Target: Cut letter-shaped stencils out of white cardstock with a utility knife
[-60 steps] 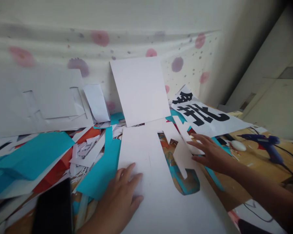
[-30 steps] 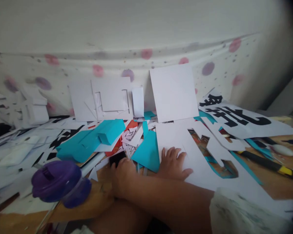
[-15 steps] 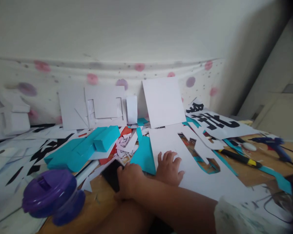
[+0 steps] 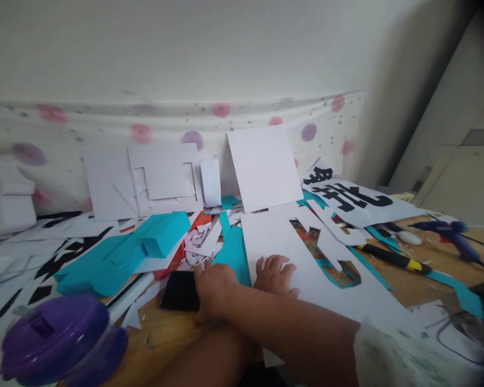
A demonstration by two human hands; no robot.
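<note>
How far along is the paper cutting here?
Done: the white sheet has a shape cut out, scraps piled behind. In hand: left hand flat on that sheet, right hand crossed over onto the black phone. Left: the black-lettered sheet looks uncut.

Large bold black characters are showing on a white sheet (image 4: 371,215) lying at the right rear of the surface; slanting away, they are not reading clearly. Black character fragments are showing on white sheets (image 4: 32,269) at left, illegible.
</note>
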